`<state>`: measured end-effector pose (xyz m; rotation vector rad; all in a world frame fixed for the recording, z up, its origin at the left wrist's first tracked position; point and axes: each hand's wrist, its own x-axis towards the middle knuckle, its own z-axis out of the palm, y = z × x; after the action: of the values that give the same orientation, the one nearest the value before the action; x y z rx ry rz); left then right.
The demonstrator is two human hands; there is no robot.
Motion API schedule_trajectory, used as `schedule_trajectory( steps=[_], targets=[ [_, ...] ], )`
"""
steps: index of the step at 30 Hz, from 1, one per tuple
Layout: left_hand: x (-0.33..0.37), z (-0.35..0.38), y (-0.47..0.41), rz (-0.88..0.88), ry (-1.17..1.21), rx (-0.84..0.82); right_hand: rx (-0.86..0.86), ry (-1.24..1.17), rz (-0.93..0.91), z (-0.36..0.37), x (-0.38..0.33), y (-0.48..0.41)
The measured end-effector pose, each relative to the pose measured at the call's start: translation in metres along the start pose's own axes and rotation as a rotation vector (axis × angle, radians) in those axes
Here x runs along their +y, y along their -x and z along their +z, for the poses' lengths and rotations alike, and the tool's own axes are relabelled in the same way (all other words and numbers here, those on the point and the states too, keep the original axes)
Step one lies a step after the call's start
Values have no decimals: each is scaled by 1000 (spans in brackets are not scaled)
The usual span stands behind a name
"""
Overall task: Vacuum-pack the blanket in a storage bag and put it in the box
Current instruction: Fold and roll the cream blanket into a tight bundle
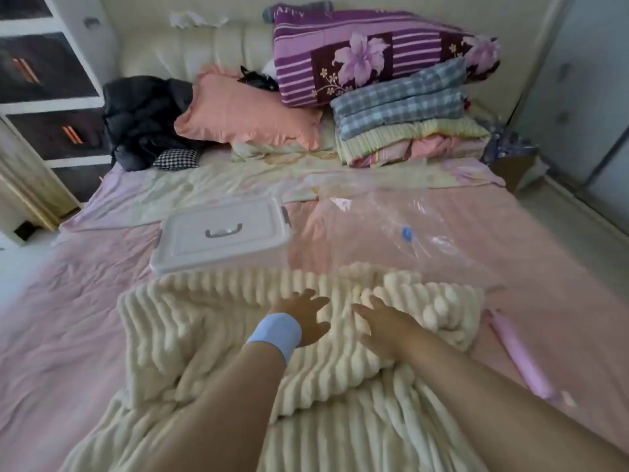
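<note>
A cream ribbed blanket point(211, 335) lies rumpled on the pink bed sheet in front of me. My left hand point(308, 315), with a blue wristband, rests flat on it with fingers spread. Just to its right, my right hand point(381, 321) also lies on the blanket, fingers apart. Beyond the blanket lies a clear storage bag point(442, 229) with a blue valve point(406, 234). To the left of the bag stands a white lidded box point(221, 236) with a grey handle. A pink hand pump point(520, 356) lies at the blanket's right.
At the head of the bed are a salmon pillow point(245, 110), a purple flowered quilt point(367, 52), a stack of folded checked bedding point(405, 120) and a black jacket point(143, 117). A dark-fronted drawer unit point(44, 80) stands at the left.
</note>
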<state>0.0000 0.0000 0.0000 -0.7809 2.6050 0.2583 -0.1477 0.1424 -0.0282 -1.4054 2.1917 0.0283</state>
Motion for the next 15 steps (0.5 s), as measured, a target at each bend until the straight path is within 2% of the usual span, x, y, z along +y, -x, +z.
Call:
schedule_trajectory(
  steps=[5, 7, 11, 15],
  targets=[
    [24, 88, -44, -25, 49, -317, -170, 85, 23, 79, 47, -37],
    [26, 125, -59, -15, 23, -353, -152, 157, 2, 110, 62, -56],
    [9, 182, -91, -58, 48, -170, 95, 244, -54, 143, 76, -89],
    [-12, 208, -119, -87, -2, 15, 159, 284, -56, 156, 76, -110]
  ],
)
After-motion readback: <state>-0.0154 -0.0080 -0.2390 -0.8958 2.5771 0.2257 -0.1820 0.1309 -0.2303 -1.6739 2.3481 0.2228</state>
